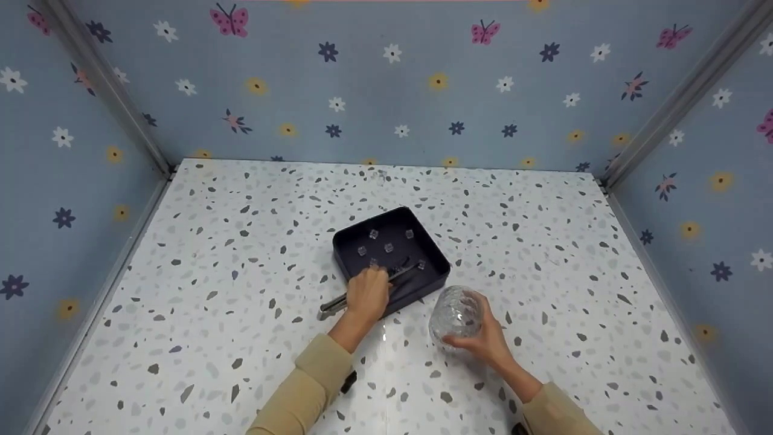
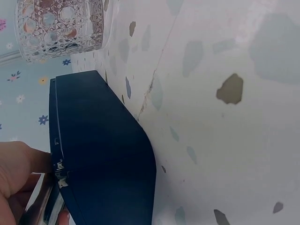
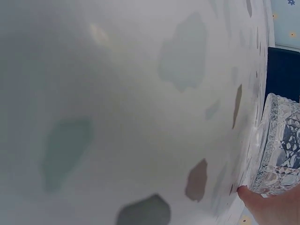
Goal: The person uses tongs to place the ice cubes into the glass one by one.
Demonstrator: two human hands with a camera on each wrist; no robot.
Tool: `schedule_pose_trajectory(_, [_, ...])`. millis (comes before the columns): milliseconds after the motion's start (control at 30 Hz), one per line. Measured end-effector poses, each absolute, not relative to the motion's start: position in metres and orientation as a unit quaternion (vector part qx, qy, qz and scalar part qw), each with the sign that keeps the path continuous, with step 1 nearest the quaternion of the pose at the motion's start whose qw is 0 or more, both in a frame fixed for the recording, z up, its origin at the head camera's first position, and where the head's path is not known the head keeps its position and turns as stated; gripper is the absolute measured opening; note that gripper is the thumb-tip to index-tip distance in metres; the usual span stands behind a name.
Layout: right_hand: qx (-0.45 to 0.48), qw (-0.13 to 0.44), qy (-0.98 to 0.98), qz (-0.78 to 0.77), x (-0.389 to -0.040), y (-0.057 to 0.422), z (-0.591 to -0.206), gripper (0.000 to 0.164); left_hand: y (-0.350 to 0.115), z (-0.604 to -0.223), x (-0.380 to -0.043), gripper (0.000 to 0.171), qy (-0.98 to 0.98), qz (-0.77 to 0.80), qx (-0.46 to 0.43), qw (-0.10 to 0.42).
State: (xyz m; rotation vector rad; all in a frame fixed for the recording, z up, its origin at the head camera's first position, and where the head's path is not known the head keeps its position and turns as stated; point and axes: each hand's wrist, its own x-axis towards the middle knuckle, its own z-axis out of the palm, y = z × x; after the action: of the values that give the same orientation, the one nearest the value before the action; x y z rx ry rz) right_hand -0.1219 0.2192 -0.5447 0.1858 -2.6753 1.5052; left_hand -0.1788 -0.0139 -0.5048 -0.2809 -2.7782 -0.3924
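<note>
My left hand grips a pair of metal tongs over the near-left rim of a dark square tray. The tongs' tips reach down into the tray, right by a small clear cube. Several more clear cubes lie spread over the tray's floor, one of them partly hidden by my left fingers. My right hand holds a patterned clear glass round its side, close to the tray's near-right corner. In the right wrist view, the thumb lies along the glass near the tabletop.
Tray and glass are on a white speckled tabletop. Blue flowered panels stand behind the table and along both sides, with grey metal posts at the corners.
</note>
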Motion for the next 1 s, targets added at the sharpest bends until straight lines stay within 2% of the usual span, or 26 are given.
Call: schedule_pose_trajectory(1000, [0.059,0.026,-0.861,0.504,-0.1219,0.2201,-0.5457,0.095,-0.0158,-0.5060,-0.1799,0.009,-0.970,-0.137,-0.118,0.163])
